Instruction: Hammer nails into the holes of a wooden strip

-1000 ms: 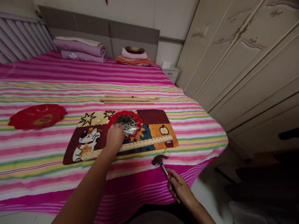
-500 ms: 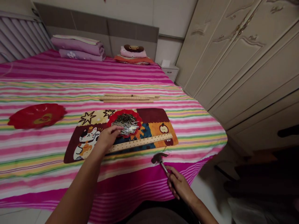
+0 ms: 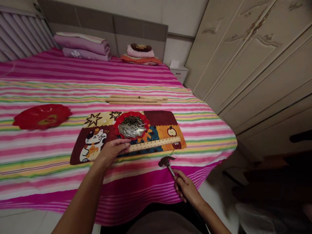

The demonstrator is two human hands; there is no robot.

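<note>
My left hand (image 3: pixel 114 150) is pinched on a small nail (image 3: pixel 126 142), its tip faintly visible, at the left part of a pale wooden strip (image 3: pixel 146 145). The strip has rows of small holes, and several nails stand up along its right part. Just behind it sits a red scalloped dish (image 3: pixel 117 130) heaped with loose nails (image 3: pixel 133 127). My right hand (image 3: pixel 186 187) grips a claw hammer (image 3: pixel 167 161) by its handle, the head resting on or just above the bedspread in front of the strip.
A patterned mat (image 3: pixel 158 117) with a cat picture lies under the dish and strip. More wooden strips (image 3: pixel 136 100) lie farther back on the striped bedspread (image 3: pixel 209 136). A red tray (image 3: pixel 42 116) is at left. Folded bedding (image 3: pixel 84 47) and a wardrobe (image 3: pixel 243 65) stand beyond.
My left hand has moved from the nail dish down to the wooden strip, with a nail between its fingers. My right hand still holds the hammer in nearly the same place.
</note>
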